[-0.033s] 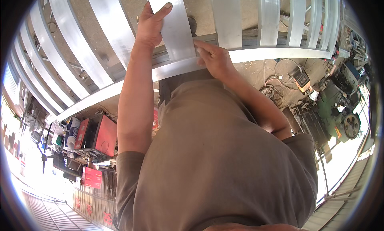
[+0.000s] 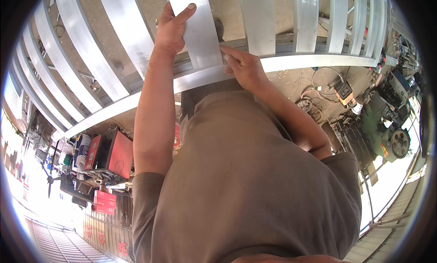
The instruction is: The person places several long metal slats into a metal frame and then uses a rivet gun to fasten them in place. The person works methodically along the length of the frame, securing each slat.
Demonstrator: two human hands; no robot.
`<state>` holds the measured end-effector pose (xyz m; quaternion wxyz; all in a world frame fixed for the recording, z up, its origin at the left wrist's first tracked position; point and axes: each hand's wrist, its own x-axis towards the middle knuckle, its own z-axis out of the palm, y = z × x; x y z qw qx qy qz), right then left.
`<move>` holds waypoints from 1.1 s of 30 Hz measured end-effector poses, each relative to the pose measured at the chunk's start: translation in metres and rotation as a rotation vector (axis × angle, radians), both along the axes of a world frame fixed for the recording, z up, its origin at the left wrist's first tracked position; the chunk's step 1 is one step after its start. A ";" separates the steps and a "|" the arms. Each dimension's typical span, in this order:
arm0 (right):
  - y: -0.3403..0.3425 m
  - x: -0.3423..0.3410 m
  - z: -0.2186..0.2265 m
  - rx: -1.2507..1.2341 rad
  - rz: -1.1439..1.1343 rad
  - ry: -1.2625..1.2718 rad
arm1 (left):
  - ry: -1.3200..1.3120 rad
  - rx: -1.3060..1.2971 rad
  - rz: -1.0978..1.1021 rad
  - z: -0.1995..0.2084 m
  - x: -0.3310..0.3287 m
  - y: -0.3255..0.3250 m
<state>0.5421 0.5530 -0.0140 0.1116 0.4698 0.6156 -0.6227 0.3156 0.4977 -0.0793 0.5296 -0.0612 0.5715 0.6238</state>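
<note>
A large frame of silvery metal slats lies across the top of the head view, joined to a pale metal rail (image 2: 318, 61) that runs in front of my body. My left hand (image 2: 171, 31) is closed on one wide metal slat (image 2: 203, 40), thumb over its top face and fingers behind its left edge. At the same slat's right edge, close to the rail, is my right hand (image 2: 248, 71). Its index finger reaches to the slat's corner while the other fingers curl under. Whether anything small sits in those fingers is hidden.
To the left stand a red machine case (image 2: 120, 153) and stacked red boxes (image 2: 104, 202). On the right, loose cables (image 2: 314, 87) lie on the floor beside an orange-and-black device (image 2: 344, 93). A green machine with a spoked wheel (image 2: 399, 143) stands farther right.
</note>
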 end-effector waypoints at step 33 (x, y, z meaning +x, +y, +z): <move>-0.032 0.060 -0.014 0.219 0.337 0.050 | 1.490 -0.481 -0.598 0.091 0.019 -0.166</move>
